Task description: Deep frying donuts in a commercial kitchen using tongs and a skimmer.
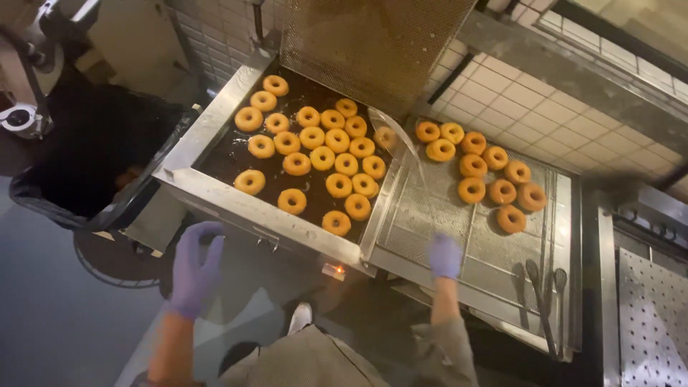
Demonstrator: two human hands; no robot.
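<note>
Seemingly mid-transfer, doughnuts in the fryer vat (315,154) at center frame should be lifted gently onto the drain rack (459,236) right of it; left hand (195,269) open, empty; right hand (444,256) blurred, grip unclear.

One head-worn camera looks steeply down, close above the fryer (215,193)

Left hand (195,269) gloved, fingers spread, right hand (445,256) gloved, blurred
</note>
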